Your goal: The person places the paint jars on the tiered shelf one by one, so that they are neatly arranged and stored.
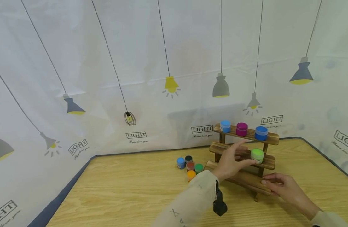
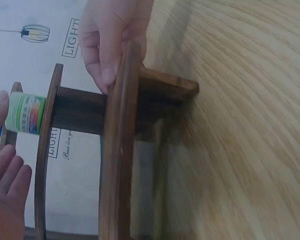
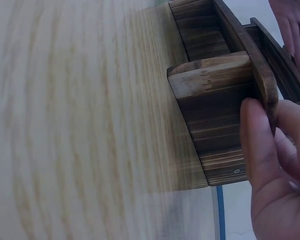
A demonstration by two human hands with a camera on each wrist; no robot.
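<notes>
A three-tier wooden stand (image 1: 245, 178) stands on the table. On its middle tier, toward the right end, sits a light green paint jar (image 1: 257, 155). My left hand (image 1: 230, 160) is beside this jar, thumb at its side and the other fingers spread apart from it; whether the thumb touches is hard to tell. With thumb and fingers, my right hand (image 1: 286, 187) pinches the right end of the bottom tier, clearly seen in the right wrist view, where the stand's plank (image 3: 262, 75) lies between them. The left wrist view shows the green jar (image 2: 27, 113) on its shelf.
On the top tier stand a light blue jar (image 1: 225, 126), a purple jar (image 1: 241, 129) and a dark blue jar (image 1: 261, 133). Several more jars, including an orange one (image 1: 191, 175), cluster on the table left of the stand. A lamp-printed curtain (image 1: 151, 110) borders the table's back.
</notes>
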